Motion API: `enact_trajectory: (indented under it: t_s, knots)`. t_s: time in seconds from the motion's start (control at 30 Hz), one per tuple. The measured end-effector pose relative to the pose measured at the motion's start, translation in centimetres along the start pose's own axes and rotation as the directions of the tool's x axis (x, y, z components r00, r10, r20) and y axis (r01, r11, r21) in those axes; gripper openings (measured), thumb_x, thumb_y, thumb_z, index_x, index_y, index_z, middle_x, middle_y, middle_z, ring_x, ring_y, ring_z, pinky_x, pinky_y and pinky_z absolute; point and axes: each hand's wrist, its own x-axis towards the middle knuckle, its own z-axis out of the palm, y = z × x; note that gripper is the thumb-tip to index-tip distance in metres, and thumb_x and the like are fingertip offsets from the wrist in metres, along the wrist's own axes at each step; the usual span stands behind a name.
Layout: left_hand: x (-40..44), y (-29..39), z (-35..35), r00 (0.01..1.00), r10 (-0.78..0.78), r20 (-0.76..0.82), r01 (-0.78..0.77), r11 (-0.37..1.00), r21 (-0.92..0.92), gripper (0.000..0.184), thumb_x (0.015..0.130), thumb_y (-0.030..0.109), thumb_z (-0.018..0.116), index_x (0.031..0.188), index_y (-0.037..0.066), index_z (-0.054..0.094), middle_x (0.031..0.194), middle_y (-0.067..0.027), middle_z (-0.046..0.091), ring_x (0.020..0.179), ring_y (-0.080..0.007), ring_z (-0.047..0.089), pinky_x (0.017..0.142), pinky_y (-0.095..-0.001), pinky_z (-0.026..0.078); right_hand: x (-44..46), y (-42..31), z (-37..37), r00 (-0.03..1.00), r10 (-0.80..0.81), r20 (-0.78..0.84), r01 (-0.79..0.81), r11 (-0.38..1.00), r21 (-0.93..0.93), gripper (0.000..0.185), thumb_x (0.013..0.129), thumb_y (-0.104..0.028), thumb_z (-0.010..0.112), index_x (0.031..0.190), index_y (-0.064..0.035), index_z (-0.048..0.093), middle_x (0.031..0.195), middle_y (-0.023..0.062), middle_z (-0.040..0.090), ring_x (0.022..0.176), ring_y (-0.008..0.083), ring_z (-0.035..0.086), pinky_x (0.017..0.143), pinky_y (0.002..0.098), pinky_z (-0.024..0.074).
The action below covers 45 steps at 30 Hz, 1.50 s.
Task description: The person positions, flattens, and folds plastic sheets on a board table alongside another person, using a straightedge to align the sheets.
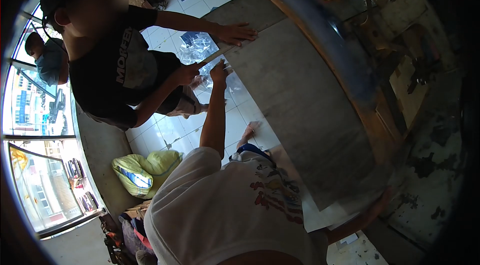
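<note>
Handling a large grey sheet [295, 100]: the flat laying is appearing complete, while work at its far end is being attended to.

The sheet is being kept flat to the right of the wearer's left hand [218, 71], whose fingers are being held curled together just beside the corner; whether anything is being pinched cannot be told. The right hand [384, 199] is being held near the opposite end, its grip being hidden by blur and shade. Beyond the left hand, a darker panel [255, 7] is being met by the sheet; there a co-worker's left hand [237, 33] is being rested spread, and a thin strip [214, 55] is being gripped by the co-worker's right hand [191, 72]. How much is remaining cannot be judged.
</note>
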Motion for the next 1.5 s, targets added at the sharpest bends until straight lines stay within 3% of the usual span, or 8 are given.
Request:
enact_trajectory:
  t_s: [0.63,0.8,0.83,0.97,1.13,1.23,1.33,1.5]
  knots:
    - [3.0,-3.6,-2.9,0.987,0.110,0.118,-0.105,0.993,-0.051,0.030,0.087,0.024,0.062,0.110,0.005,0.057,0.102,-0.0062,0.056,0.084,-0.0159,0.056,0.072,-0.0365,0.051,0.6,0.1,-0.6,0.999,0.037,0.014,-0.037,0.999,-0.021,0.051,0.095,-0.032,0.046,0.131,0.0036,0.046,0.133,0.0153,0.047,0.122,0.0236,0.043,0.106,0.0346,0.0278]
    - [3.4,-3.2,-3.0,0.994,0.081,0.073,-0.081,0.997,-0.005,0.028,0.087,0.023,0.062,0.108,0.005,0.058,0.099,-0.0061,0.056,0.081,-0.0162,0.055,0.070,-0.0349,0.050,2.1,5.9,-4.1,0.999,-0.040,0.037,0.050,0.939,-0.341,0.048,0.094,-0.032,0.050,0.125,0.0042,0.051,0.129,0.0152,0.050,0.120,0.0234,0.044,0.103,0.0345,0.0315]
    - [3.8,-3.2,-3.0,0.994,0.071,0.078,-0.072,0.997,0.005,0.028,0.087,0.023,0.062,0.107,0.004,0.058,0.098,-0.0060,0.056,0.080,-0.0162,0.055,0.070,-0.0345,0.049,2.6,8.1,-4.9,0.987,0.153,0.043,-0.148,0.984,-0.099,0.045,0.092,-0.029,0.053,0.126,0.0019,0.052,0.126,0.0143,0.053,0.119,0.0221,0.046,0.101,0.0330,0.0324]
    - [4.8,-3.2,-2.1,0.996,0.028,0.081,-0.027,1.000,-0.008,0.027,0.086,0.023,0.062,0.105,0.004,0.058,0.095,-0.0059,0.056,0.078,-0.0164,0.055,0.068,-0.0332,0.049,1.0,13.7,-6.9,0.941,0.302,0.155,-0.249,0.925,-0.287,0.040,0.090,-0.033,0.056,0.114,-0.0012,0.059,0.088,0.0030,0.059,0.077,0.0113,0.051,0.072,0.0278,0.0452]
    - [5.3,-3.1,-2.3,0.999,0.013,0.050,-0.010,0.999,-0.049,0.025,0.086,0.022,0.062,0.102,0.003,0.059,0.092,-0.0057,0.057,0.075,-0.0166,0.054,0.066,-0.0315,0.047,-2.3,18.8,-5.4,0.815,0.561,0.146,-0.448,0.770,-0.454,0.049,0.088,-0.047,0.056,0.114,-0.0062,0.056,0.080,0.0027,0.055,0.068,0.0129,0.052,0.061,0.0331,0.0485]
    - [5.7,-2.9,-2.6,0.998,0.011,0.054,-0.009,0.999,-0.042,0.024,0.086,0.021,0.062,0.101,0.002,0.059,0.090,-0.0057,0.057,0.073,-0.0168,0.053,0.065,-0.0306,0.047,-2.7,21.3,-5.1,0.798,0.581,0.161,-0.489,0.779,-0.392,0.053,0.089,-0.052,0.051,0.115,-0.0057,0.054,0.080,0.0053,0.057,0.074,0.0151,0.056,0.060,0.0342,0.0494]
    - [4.7,-2.1,-2.1,0.999,-0.025,0.031,0.025,1.000,-0.008,0.026,0.087,0.024,0.062,0.097,-0.001,0.060,0.084,-0.0048,0.057,0.071,-0.0151,0.054,0.062,-0.0282,0.047,-2.7,22.3,-4.0,0.825,0.561,0.068,-0.506,0.787,-0.353,0.051,0.092,-0.051,0.044,0.086,-0.0028,0.058,0.072,0.0101,0.059,0.067,0.0256,0.059,0.063,0.0390,0.0502]
    - [3.2,-1.8,-1.4,0.999,-0.030,0.042,0.028,0.999,0.047,0.026,0.089,0.025,0.060,0.096,0.000,0.062,0.083,-0.0046,0.060,0.071,-0.0136,0.056,0.060,-0.0269,0.048,-3.9,24.5,-1.6,0.949,0.207,-0.239,-0.308,0.780,-0.545,0.063,0.094,-0.054,0.034,0.099,0.0036,0.059,0.095,0.0295,0.060,0.096,0.0484,0.053,0.079,0.0478,0.0430]
